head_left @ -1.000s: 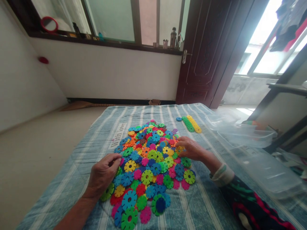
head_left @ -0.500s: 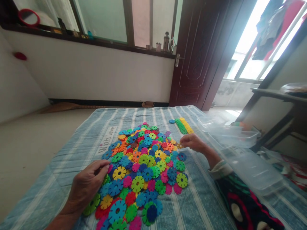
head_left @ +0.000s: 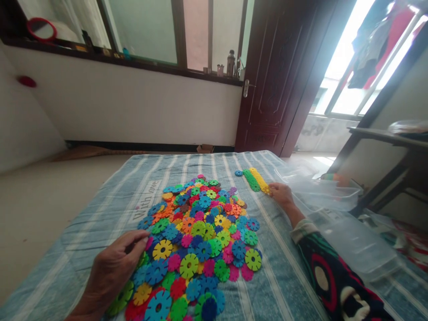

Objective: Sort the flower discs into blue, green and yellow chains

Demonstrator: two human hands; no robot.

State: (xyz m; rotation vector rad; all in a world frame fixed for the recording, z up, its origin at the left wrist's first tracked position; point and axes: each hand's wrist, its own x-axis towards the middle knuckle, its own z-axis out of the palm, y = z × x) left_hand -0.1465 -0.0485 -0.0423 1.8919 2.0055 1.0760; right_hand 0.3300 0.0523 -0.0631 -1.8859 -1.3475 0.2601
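A heap of colourful plastic snowflake discs (head_left: 197, 232) lies on a blue striped blanket (head_left: 274, 285). My left hand (head_left: 112, 267) rests at the heap's left edge, fingers curled and pinched at a disc there; what it grips is unclear. My right hand (head_left: 281, 194) has reached to the far right, fingers closed at the near end of a yellow row of discs (head_left: 260, 180). A green row of discs (head_left: 250, 179) lies beside it, with one blue disc (head_left: 238, 173) at its far end.
Clear plastic bins (head_left: 334, 209) stand along the blanket's right side. A dark door (head_left: 277, 76) and a window sill with a bottle and cups are behind. A dark shelf frame (head_left: 388, 142) stands at right. Bare floor lies to the left.
My right hand left the heap and moved right and away to the yellow row, apparently carrying a yellow disc. My left hand stayed at the heap's left edge. The camera shifted slightly.
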